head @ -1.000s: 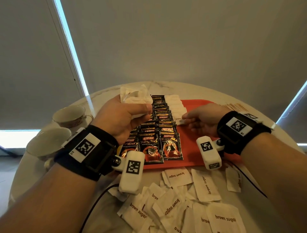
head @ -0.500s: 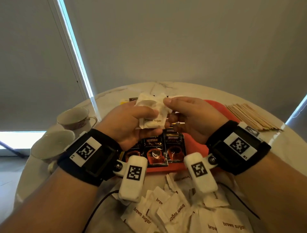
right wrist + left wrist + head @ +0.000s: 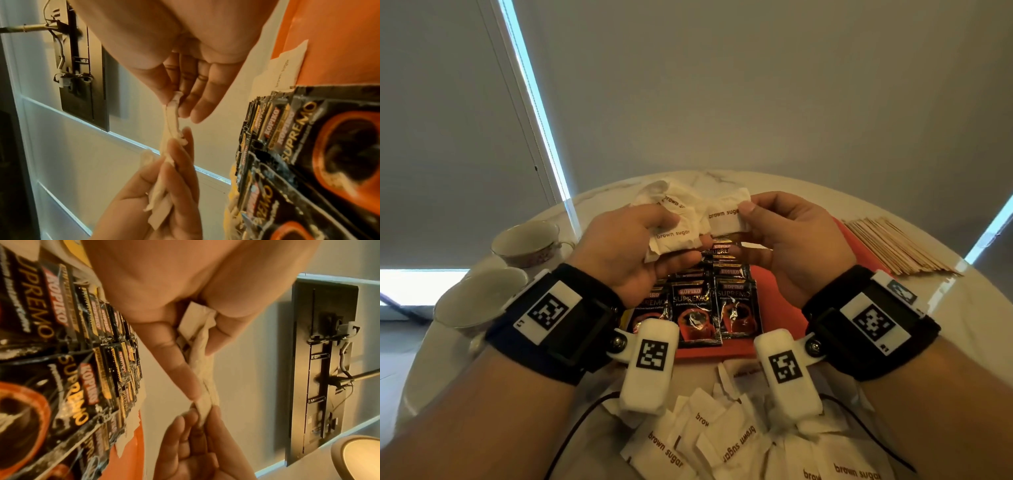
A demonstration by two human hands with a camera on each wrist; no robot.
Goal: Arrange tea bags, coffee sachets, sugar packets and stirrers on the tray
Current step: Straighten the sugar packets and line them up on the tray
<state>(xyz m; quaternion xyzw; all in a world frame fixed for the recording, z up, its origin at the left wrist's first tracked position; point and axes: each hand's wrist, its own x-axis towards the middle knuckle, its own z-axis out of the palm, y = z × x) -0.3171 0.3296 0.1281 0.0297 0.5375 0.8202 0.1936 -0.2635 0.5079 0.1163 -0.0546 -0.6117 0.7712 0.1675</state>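
Observation:
My left hand (image 3: pixel 654 240) grips a bunch of white brown sugar packets (image 3: pixel 671 219) above the orange tray (image 3: pixel 774 287). My right hand (image 3: pixel 767 226) pinches one sugar packet (image 3: pixel 724 219) at the bunch's right side between thumb and fingers. In the left wrist view that pinched packet (image 3: pixel 202 408) runs from my left fingers down to the right hand's fingertips. The right wrist view shows the pinched packet (image 3: pixel 173 116) stretched between both hands. Black coffee sachets (image 3: pixel 698 305) lie in overlapping rows on the tray under my hands. A few sugar packets (image 3: pixel 281 71) lie on the tray beside the sachets.
Loose brown sugar packets (image 3: pixel 726 442) are heaped on the round marble table (image 3: pixel 808 192) at its near edge. Wooden stirrers (image 3: pixel 893 246) lie in a bundle to the right of the tray. Two cups (image 3: pixel 527 243) stand at the left.
My right hand left the sugar row on the tray and rose to meet the left hand. It now pinches one packet from the bunch, and both hands sit higher above the sachets.

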